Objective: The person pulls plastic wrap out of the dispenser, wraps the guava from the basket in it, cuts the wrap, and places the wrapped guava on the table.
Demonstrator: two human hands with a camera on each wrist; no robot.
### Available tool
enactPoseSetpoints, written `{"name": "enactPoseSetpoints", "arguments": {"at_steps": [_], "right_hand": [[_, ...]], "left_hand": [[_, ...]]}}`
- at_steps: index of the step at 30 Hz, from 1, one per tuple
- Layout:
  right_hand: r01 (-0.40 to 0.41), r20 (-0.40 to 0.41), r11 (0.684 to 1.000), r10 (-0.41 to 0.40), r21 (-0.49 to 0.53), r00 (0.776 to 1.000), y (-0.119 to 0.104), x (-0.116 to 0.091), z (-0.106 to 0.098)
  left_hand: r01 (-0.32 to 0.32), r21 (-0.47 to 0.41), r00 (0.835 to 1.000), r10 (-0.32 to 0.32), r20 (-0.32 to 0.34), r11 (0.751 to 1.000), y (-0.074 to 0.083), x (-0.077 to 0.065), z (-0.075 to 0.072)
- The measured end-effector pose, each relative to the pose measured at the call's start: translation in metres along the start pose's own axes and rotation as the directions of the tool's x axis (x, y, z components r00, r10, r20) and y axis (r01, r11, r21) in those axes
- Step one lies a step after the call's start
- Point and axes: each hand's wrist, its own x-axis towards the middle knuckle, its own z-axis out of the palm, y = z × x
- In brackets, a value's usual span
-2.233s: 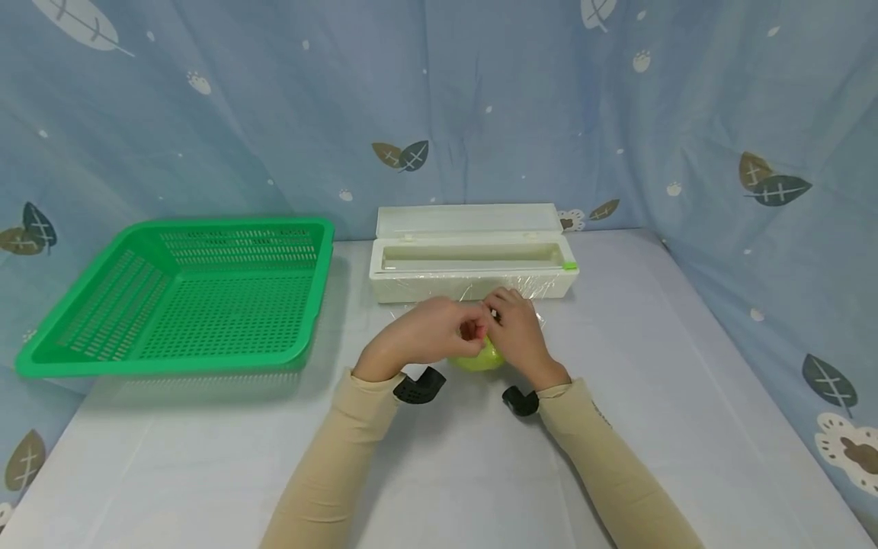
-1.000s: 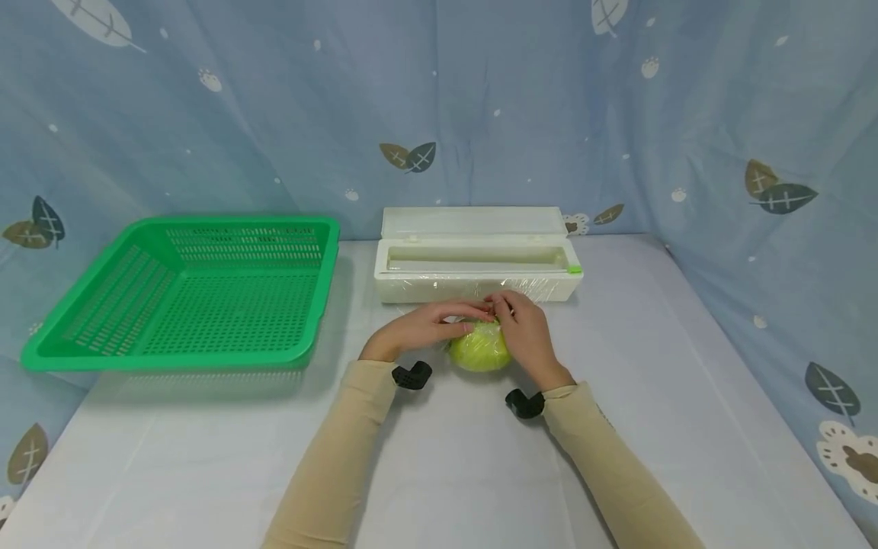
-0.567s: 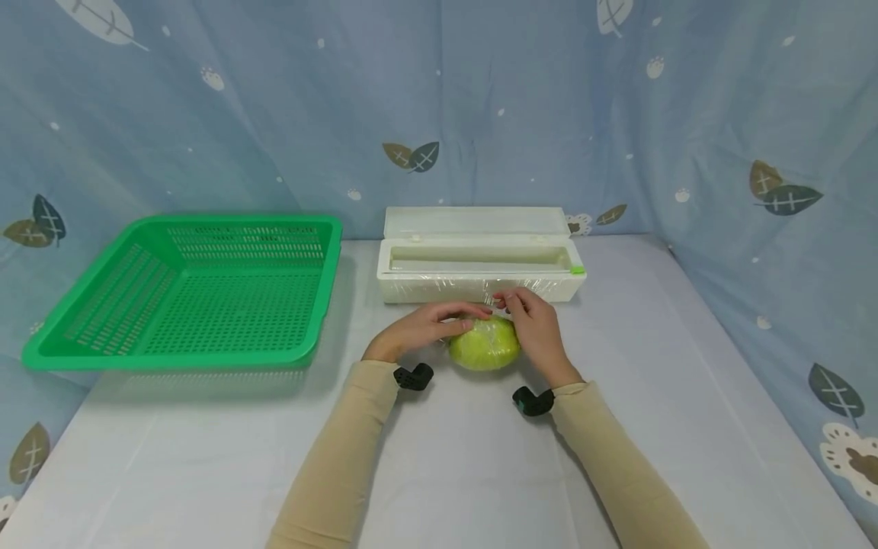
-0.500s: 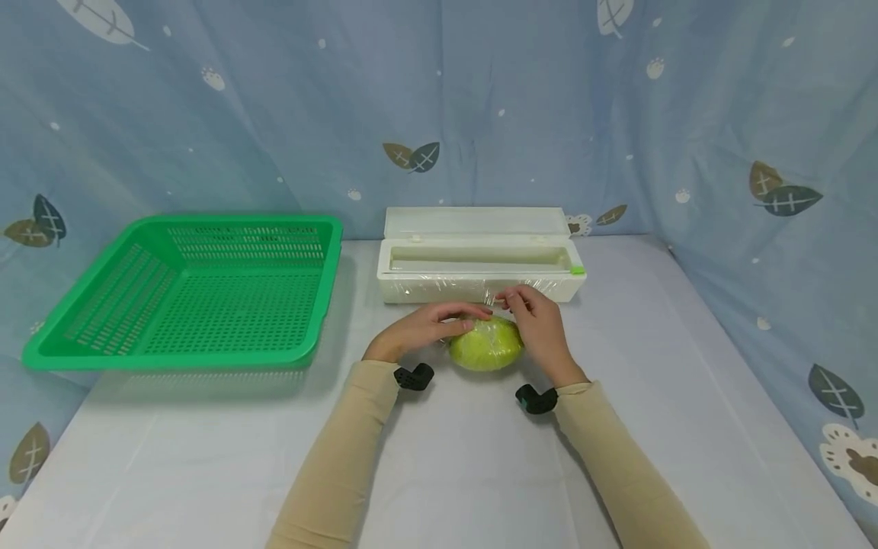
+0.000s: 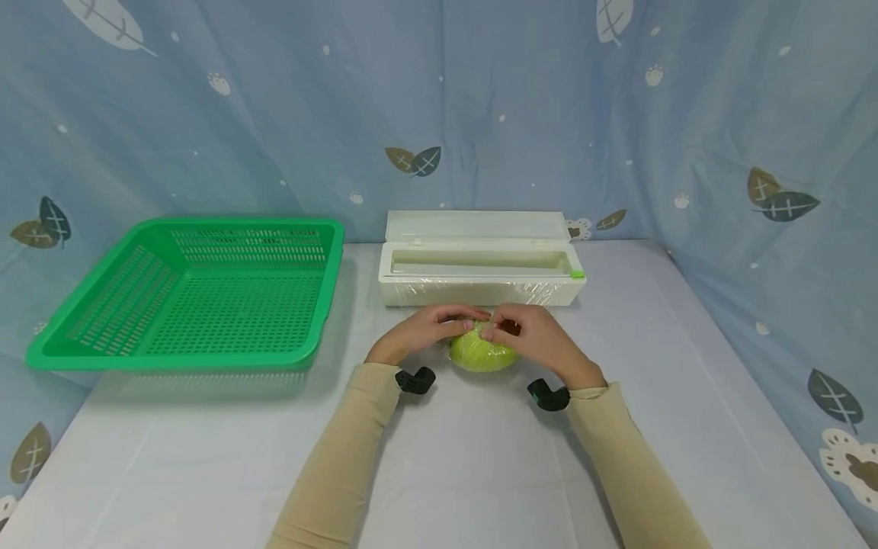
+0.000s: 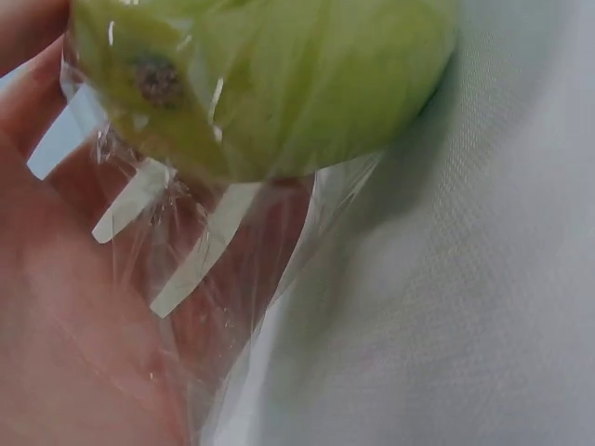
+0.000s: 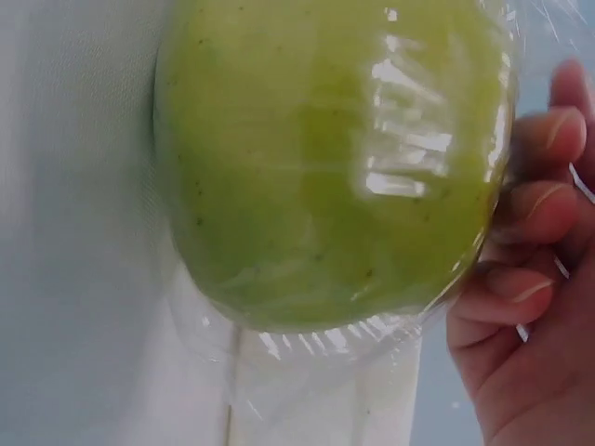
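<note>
A yellow-green fruit (image 5: 482,355), freckled with tiny dark dots, rests on the white cloth and is covered in clear plastic wrap (image 7: 409,153). Its dark end shows in the left wrist view, where loose wrap (image 6: 209,279) trails across the palm. My left hand (image 5: 417,332) holds the fruit's left end, thumb at the near side and fingers over the top. On the right, my right hand (image 5: 542,335) curls its fingers at the fruit's upper side and pinches the wrap there. In the right wrist view several curled fingers (image 7: 539,209) sit against the film's shiny edge.
Behind the hands stands a long white wrap dispenser box (image 5: 480,293), lid (image 5: 476,226) raised, with a green cutter slider (image 5: 578,274) at its right end and film over its front. A green plastic basket (image 5: 312,297) stands at the left. A blue patterned curtain (image 5: 494,91) hangs behind.
My right hand first drew back to the right from the fruit with its fingers raised, then turned inward and came down on the fruit's top right. The left hand straightened its fingers and stays put.
</note>
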Motion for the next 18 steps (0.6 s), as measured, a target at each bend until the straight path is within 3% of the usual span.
{"name": "enactPoseSetpoints", "arguments": {"at_steps": [4, 13, 18], "right_hand": [[0.004, 0.013, 0.999, -0.004, 0.033, 1.000, 0.003, 0.000, 0.001], [-0.073, -0.018, 0.978, 0.078, 0.197, 0.997, 0.019, 0.000, 0.003], [-0.135, -0.040, 0.940, 0.155, 0.313, 0.987, 0.022, 0.001, 0.005]], "left_hand": [[0.008, -0.007, 0.999, -0.009, -0.039, 1.000, -0.002, 0.001, 0.001], [0.019, -0.040, 0.983, -0.026, -0.179, 0.999, -0.003, 0.006, 0.008], [0.085, -0.065, 0.963, -0.099, -0.251, 0.994, 0.001, 0.005, 0.010]]}}
